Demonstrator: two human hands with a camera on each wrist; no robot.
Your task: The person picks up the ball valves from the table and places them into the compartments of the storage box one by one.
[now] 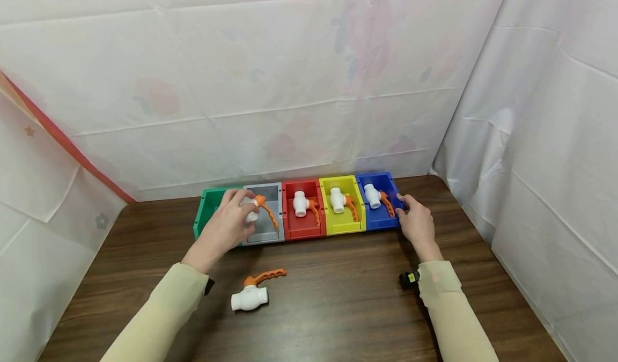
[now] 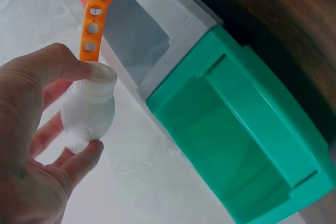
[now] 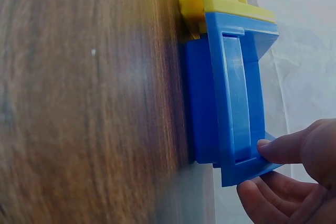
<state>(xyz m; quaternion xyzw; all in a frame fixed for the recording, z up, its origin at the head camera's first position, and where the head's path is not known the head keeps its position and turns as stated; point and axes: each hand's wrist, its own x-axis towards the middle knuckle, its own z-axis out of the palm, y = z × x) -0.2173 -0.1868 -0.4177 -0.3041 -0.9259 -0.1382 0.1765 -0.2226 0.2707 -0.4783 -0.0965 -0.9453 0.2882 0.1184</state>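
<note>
My left hand (image 1: 230, 218) grips a white ball valve (image 2: 89, 106) by its body, over the grey bin (image 1: 263, 237). The valve's orange handle (image 2: 90, 35) points away from the fingers. At the other end of the row, my right hand (image 1: 416, 221) pinches the outer side wall of the blue bin (image 3: 231, 98) between thumb and fingers. Inside the blue bin lies a valve (image 1: 373, 196). A further valve (image 1: 249, 298) with an orange handle lies on the table in front of the row, nearer the left arm.
The red bin (image 1: 305, 232) and yellow bin (image 1: 345, 227) each hold one valve. The green bin (image 2: 210, 129) stands at the left end, partly behind the left hand. White cloth (image 1: 289, 110) hangs behind the wooden table (image 1: 338, 297).
</note>
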